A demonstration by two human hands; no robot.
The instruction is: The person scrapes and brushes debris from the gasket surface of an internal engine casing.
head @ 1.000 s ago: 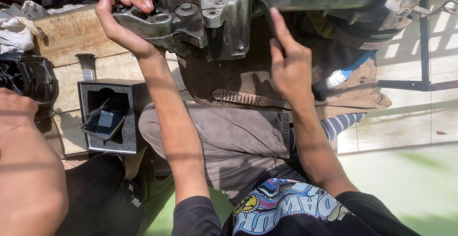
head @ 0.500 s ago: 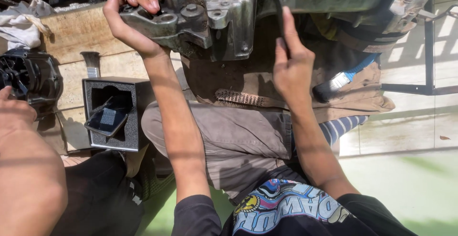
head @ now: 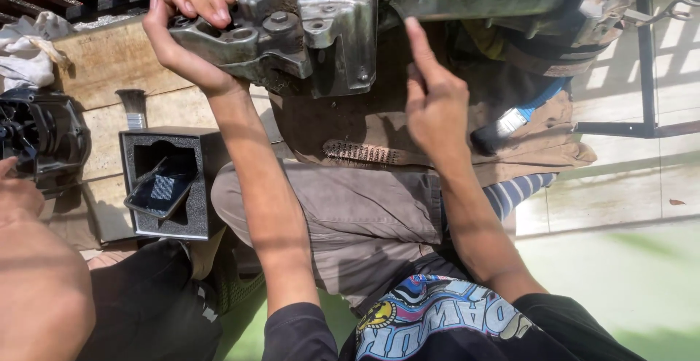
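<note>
— Where were your hands just then?

— My left hand [head: 186, 36] was wrapped around the lug end of the grimy grey cast-metal engine casing [head: 313, 29], which sat above my lap. My right hand [head: 436, 98] lay flat, fingers [head: 417, 40] straight, against its underside.

— Anything different from a second earlier?

— The casing looked closer and lower, and my right fingers had slid further up it. A wire brush [head: 361, 153] lay on the brown cloth [head: 539, 142] beneath; a black foam-lined box [head: 164, 182] stood nearby.
</note>
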